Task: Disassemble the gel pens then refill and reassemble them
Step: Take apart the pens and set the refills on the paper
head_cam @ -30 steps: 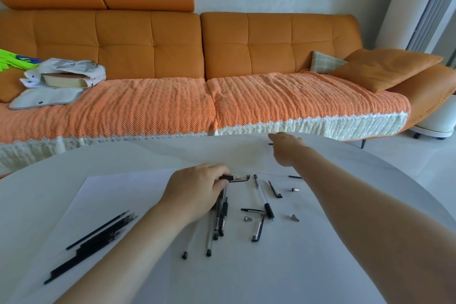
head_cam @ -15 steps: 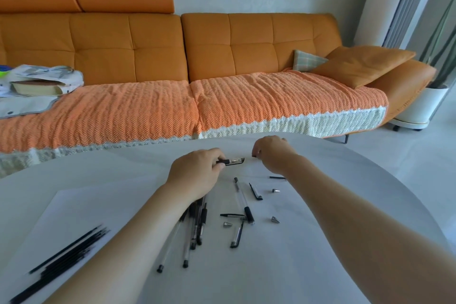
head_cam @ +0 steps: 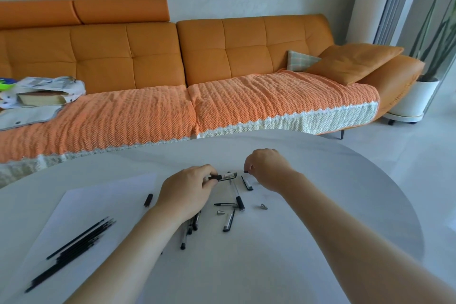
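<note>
My left hand pinches the black grip end of a clear gel pen barrel, held level just above the white table. My right hand pinches a small black pen part close to the barrel's open right end. Under my left wrist lie several gel pens. A clear pen, a pen cap, another cap, a thin refill tip piece and two metal tip cones lie scattered between my arms.
A bundle of black refills lies on a white paper sheet at the left. A small black cap sits beside my left hand. Beyond the table stands an orange sofa, and a potted plant at the right.
My right hand drew back from the far table edge toward the barrel, now holding a small black part. My left hand lifted the barrel slightly. The camera view shifted.
</note>
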`<state>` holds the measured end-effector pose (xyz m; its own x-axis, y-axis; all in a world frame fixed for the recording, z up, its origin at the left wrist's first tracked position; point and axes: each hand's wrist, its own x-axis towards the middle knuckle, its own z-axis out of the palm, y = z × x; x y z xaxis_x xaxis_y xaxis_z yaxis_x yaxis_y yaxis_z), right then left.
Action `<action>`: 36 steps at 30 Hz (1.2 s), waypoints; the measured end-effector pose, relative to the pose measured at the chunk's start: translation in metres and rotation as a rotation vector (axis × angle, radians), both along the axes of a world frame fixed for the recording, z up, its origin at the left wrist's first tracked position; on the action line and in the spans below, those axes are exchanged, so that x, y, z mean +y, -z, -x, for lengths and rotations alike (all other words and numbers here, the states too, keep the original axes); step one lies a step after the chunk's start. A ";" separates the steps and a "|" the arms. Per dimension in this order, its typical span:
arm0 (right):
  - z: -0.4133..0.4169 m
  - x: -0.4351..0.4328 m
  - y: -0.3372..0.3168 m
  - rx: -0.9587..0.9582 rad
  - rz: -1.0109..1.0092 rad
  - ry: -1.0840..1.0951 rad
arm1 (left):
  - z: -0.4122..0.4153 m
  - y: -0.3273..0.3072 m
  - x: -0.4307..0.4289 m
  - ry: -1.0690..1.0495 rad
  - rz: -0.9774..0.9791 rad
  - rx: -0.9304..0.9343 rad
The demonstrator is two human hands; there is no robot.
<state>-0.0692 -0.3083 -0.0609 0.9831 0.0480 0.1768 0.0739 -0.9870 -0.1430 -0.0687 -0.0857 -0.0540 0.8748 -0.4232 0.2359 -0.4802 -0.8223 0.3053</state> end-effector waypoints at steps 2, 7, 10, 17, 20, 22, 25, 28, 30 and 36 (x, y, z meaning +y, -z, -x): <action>0.000 0.000 -0.001 0.004 -0.003 -0.012 | 0.000 0.001 0.000 0.002 0.006 -0.006; -0.002 -0.005 -0.002 0.069 -0.099 -0.008 | -0.004 0.003 -0.004 0.020 0.014 -0.013; -0.001 -0.009 -0.003 0.079 -0.130 -0.016 | -0.005 0.002 -0.006 0.016 0.025 -0.019; 0.004 -0.014 -0.011 0.023 -0.219 0.000 | -0.002 -0.001 -0.004 0.019 0.030 -0.008; 0.014 -0.003 -0.025 0.047 -0.384 -0.007 | 0.001 -0.005 -0.001 0.034 0.039 -0.025; 0.026 0.012 -0.037 0.094 -0.450 -0.066 | 0.005 -0.009 0.003 0.047 0.058 -0.061; 0.046 0.041 -0.048 0.176 -0.331 -0.186 | 0.013 -0.014 0.013 0.095 0.059 -0.148; 0.057 0.062 -0.043 0.186 -0.221 -0.201 | 0.025 -0.014 0.029 0.170 0.008 -0.215; 0.061 0.070 -0.038 0.180 -0.230 -0.194 | 0.033 -0.013 0.038 0.177 -0.027 -0.183; 0.063 0.091 -0.032 0.105 -0.145 -0.292 | 0.040 -0.013 0.057 0.063 -0.043 0.186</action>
<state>-0.1319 -0.2174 -0.0288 0.9448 0.3119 0.1005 0.3277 -0.8953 -0.3018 -0.1091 -0.0284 -0.0412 0.8730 -0.4849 0.0530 -0.4698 -0.8066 0.3588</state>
